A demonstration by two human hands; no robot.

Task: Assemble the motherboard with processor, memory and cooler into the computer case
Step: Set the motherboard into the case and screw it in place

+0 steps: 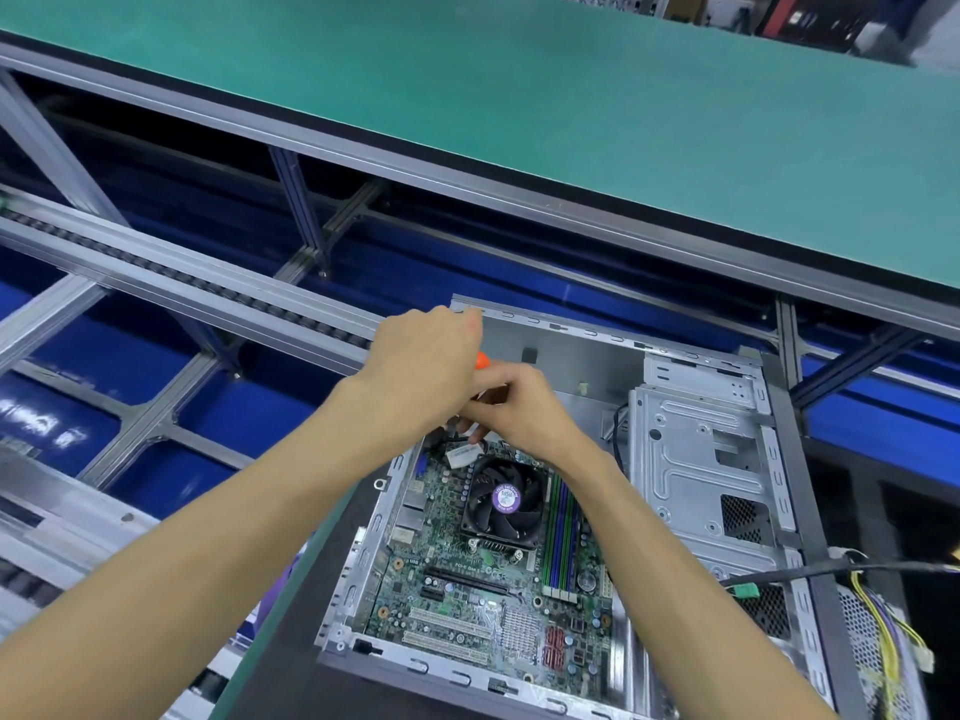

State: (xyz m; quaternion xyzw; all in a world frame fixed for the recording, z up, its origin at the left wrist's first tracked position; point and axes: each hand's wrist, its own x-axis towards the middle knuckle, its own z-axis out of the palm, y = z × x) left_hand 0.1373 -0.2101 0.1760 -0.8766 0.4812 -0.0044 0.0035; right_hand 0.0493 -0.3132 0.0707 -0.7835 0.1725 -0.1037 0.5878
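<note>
An open grey computer case (696, 459) lies on its side on the bench. Inside it sits the green motherboard (467, 589), with a black cooler fan (504, 504) bearing a purple label and green and blue memory sticks (563, 543) beside it. My left hand (421, 371) is closed around an orange-handled screwdriver (482, 360) over the board's far corner; only the handle's end shows. My right hand (524, 407) pinches near the screwdriver's shaft just above the board. A white connector (461, 454) with black wires lies under both hands.
A metal drive cage (701, 470) fills the case's right side. Yellow and black power cables (883, 626) trail over the case's right edge. A green-topped shelf (571, 122) spans the back. A roller conveyor rail (182, 283) and aluminium frame run on the left.
</note>
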